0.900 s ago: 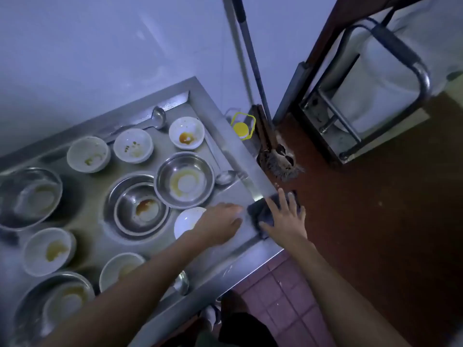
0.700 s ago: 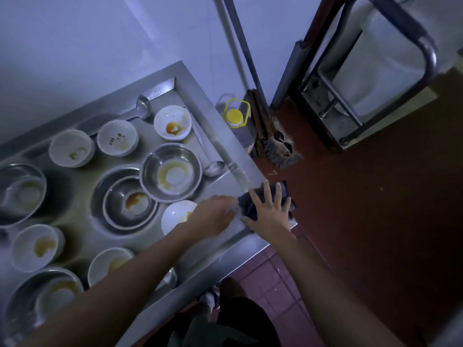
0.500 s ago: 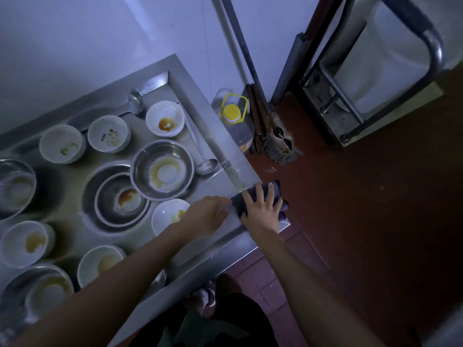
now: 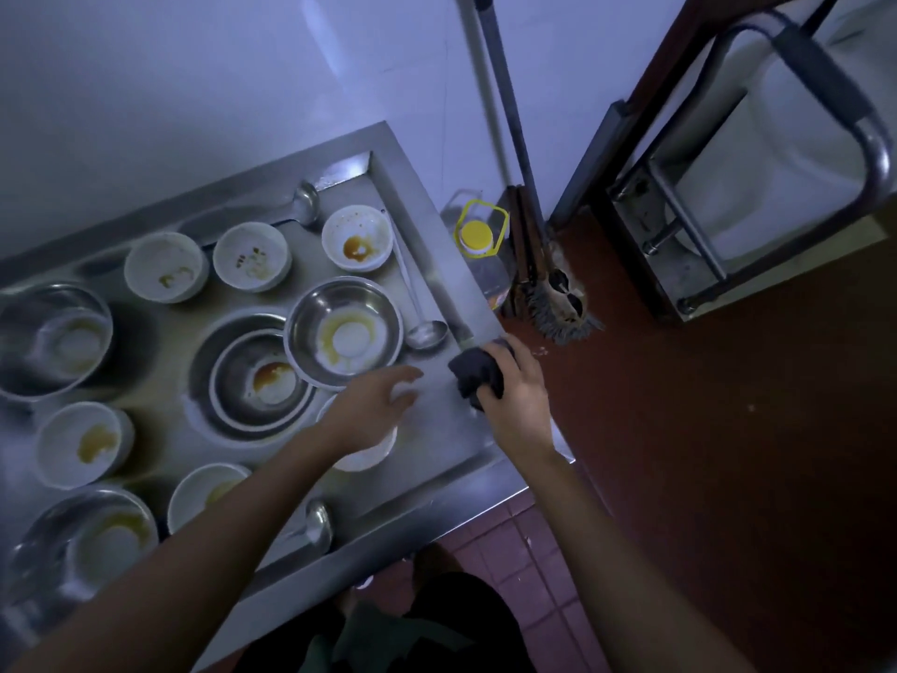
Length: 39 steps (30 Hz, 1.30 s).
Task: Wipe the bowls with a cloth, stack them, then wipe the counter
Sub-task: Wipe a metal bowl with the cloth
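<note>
Steel counter fills our nine o'clock side, crowded with dirty bowls; our right hand, flat on the dark cloth half a second ago, now grips it bunched at the three o'clock rim, ready for wiping. Our left hand hovers slack-fingered, holding nothing, over the white bowl, likely first, with a ladle just beyond at twelve o'clock.

white bowl: mostly hidden under left hand | left hand: blurred

Bowls crowd the counter at the frame's left, a ladle along its right rim, the cloth at its lower right corner, a bottle and broom on the floor beyond.
</note>
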Available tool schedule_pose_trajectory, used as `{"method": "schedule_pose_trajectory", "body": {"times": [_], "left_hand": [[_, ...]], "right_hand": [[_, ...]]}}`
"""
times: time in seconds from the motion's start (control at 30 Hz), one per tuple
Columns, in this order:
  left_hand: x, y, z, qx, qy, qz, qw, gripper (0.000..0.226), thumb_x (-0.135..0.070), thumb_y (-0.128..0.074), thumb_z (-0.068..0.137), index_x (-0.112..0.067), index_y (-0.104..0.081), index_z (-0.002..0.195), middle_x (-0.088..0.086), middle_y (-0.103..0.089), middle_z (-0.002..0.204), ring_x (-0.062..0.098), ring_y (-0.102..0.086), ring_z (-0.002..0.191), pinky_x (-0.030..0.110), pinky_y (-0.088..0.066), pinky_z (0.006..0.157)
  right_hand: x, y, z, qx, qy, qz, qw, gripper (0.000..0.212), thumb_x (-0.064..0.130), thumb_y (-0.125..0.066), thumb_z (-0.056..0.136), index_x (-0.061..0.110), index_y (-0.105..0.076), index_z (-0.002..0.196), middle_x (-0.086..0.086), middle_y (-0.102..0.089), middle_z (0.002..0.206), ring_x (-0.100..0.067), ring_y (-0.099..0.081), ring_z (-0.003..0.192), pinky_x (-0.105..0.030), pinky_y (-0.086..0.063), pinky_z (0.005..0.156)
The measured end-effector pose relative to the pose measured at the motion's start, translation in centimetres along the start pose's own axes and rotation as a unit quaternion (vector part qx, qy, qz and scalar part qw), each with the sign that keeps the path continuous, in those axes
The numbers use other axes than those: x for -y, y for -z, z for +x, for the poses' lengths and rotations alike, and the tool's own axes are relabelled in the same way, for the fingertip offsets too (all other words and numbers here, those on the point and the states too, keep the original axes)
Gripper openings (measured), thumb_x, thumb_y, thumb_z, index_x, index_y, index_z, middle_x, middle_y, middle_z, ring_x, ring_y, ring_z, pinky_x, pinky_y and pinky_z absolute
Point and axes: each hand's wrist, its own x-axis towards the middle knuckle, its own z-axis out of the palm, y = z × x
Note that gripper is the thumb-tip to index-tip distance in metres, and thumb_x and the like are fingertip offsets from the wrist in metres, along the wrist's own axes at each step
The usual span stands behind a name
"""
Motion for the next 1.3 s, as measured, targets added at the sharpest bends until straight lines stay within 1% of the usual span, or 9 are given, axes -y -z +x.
{"method": "schedule_pose_trajectory", "body": {"times": [0.13,0.33,0.5,0.63,0.83,0.97,1.03,1.17,1.3], "left_hand": [[3.5,4.2,-2.2,-0.082,0.027,-0.019,0.996,0.035,-0.027,-0.061,0.1,-0.023,-0.065,0.135,-0.007,-0.067,0.132,0.014,-0.064,0.117,0.035,-0.049,0.101],[12.0,10.7,-7.9,-0.179,0.05,-0.039,0.982,0.029,-0.025,-0.061,0.096,-0.021,-0.071,0.124,-0.01,-0.071,0.108,0.008,-0.064,0.099,0.025,-0.043,0.085],[20.8,14.4,-12.6,-0.234,0.135,-0.024,0.963,0.031,-0.024,-0.062,0.099,-0.016,-0.069,0.128,0.001,-0.073,0.123,0.021,-0.067,0.113,0.025,-0.043,0.093],[27.6,17.3,-14.2,-0.233,0.197,-0.011,0.952,0.037,-0.033,-0.056,0.1,-0.022,-0.064,0.135,-0.001,-0.069,0.132,0.023,-0.063,0.122,0.034,-0.046,0.102],[32.9,20.9,-11.7,-0.225,0.181,0.069,0.955,0.028,-0.032,-0.053,0.099,-0.015,-0.065,0.118,0.011,-0.069,0.115,0.032,-0.064,0.107,0.045,-0.054,0.086],[35.1,21.0,-9.0,-0.176,0.173,0.166,0.955,0.038,-0.052,-0.044,0.1,-0.019,-0.06,0.11,0.008,-0.065,0.112,0.031,-0.059,0.105,0.043,-0.046,0.083],[35.6,20.5,-8.1,-0.165,0.171,0.191,0.952,0.034,-0.047,-0.049,0.101,-0.017,-0.058,0.113,0.008,-0.063,0.116,0.032,-0.057,0.109,0.044,-0.044,0.086],[36.6,19.8,-7.5,-0.168,0.17,0.188,0.953,0.02,-0.025,-0.053,0.099,-0.013,-0.06,0.114,0.01,-0.064,0.117,0.034,-0.056,0.11,0.045,-0.045,0.088],[36.9,19.7,-8.5,-0.209,0.161,0.188,0.946,0.009,-0.013,-0.059,0.094,-0.013,-0.063,0.102,0.009,-0.068,0.1,0.034,-0.063,0.092,0.042,-0.047,0.075]], "right_hand": [[6.1,-2.4,2.2,0.04,0.047,0.079,0.995,0.053,0.004,-0.062,0.082,0.024,-0.059,0.131,0.001,-0.041,0.151,-0.022,-0.042,0.138,-0.034,-0.038,0.108],[15.5,-9.6,3.6,0.126,0.131,0.084,0.98,0.051,0.002,-0.067,0.08,0.018,-0.06,0.128,-0.002,-0.051,0.141,-0.019,-0.047,0.129,-0.026,-0.038,0.105],[22.1,-15.6,3.5,0.187,0.159,0.076,0.966,0.053,0.004,-0.069,0.079,0.021,-0.06,0.129,0.0,-0.053,0.139,-0.016,-0.049,0.126,-0.021,-0.036,0.104],[26.3,-19.6,3.5,0.199,0.199,0.056,0.958,0.053,0.004,-0.069,0.073,0.021,-0.064,0.123,0.004,-0.058,0.132,-0.012,-0.05,0.121,-0.015,-0.034,0.104],[29.8,-23.7,3.7,0.196,0.216,0.009,0.956,0.046,0.007,-0.067,0.071,0.02,-0.067,0.116,0.005,-0.063,0.125,-0.011,-0.054,0.112,0.001,-0.024,0.093],[30.6,-25.5,3.9,0.219,0.21,0.004,0.953,0.045,0.009,-0.065,0.078,0.022,-0.063,0.12,0.006,-0.058,0.131,-0.013,-0.054,0.117,-0.014,-0.037,0.098],[31.1,-26.0,3.9,0.208,0.21,0.011,0.955,0.044,0.006,-0.065,0.078,0.019,-0.063,0.12,0.005,-0.057,0.13,-0.007,-0.052,0.115,-0.016,-0.038,0.099],[31.8,-26.3,3.7,0.182,0.201,0.022,0.962,0.046,-0.004,-0.069,0.077,0.012,-0.064,0.119,0.006,-0.055,0.126,0.008,-0.042,0.108,0.001,-0.025,0.093],[31.5,-26.1,3.7,0.163,0.193,0.016,0.967,0.048,0.0,-0.072,0.077,0.016,-0.065,0.121,-0.001,-0.058,0.135,-0.003,-0.049,0.118,0.0,-0.023,0.097]]}}
